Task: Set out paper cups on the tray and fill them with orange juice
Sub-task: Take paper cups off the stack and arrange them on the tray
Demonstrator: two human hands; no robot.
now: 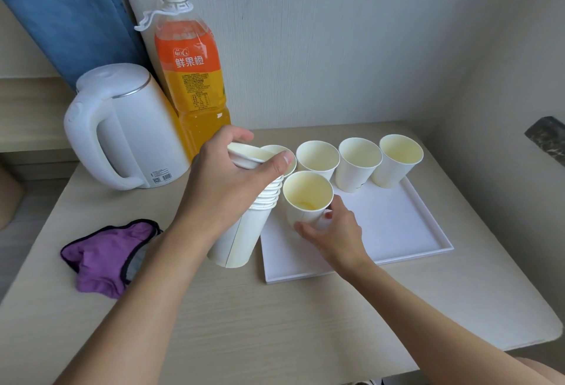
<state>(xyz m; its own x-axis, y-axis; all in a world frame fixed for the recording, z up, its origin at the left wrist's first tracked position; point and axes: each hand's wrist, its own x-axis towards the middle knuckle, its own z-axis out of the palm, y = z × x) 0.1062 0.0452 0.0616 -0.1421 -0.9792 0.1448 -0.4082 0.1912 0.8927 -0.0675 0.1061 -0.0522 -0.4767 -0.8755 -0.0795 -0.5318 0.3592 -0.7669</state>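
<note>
In the head view, a white kettle (122, 127) stood at the far left corner of the bench (275, 323). The capped orange juice bottle (189, 57) was just behind it, and a purple cloth (107, 256) lay near the left edge. The tray (397, 231) sat rightward, with four empty paper cups (359, 167) along its far rim. My left hand (232, 179) gripped the cup stack (241, 231) at the tray's left edge, hiding part of the leftmost cup. My right hand (333, 234) curled round a single cup (307, 198) just beside the stack.

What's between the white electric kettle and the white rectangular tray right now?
Head view: the left hand, gripping a stack of white paper cups by its top.
</note>
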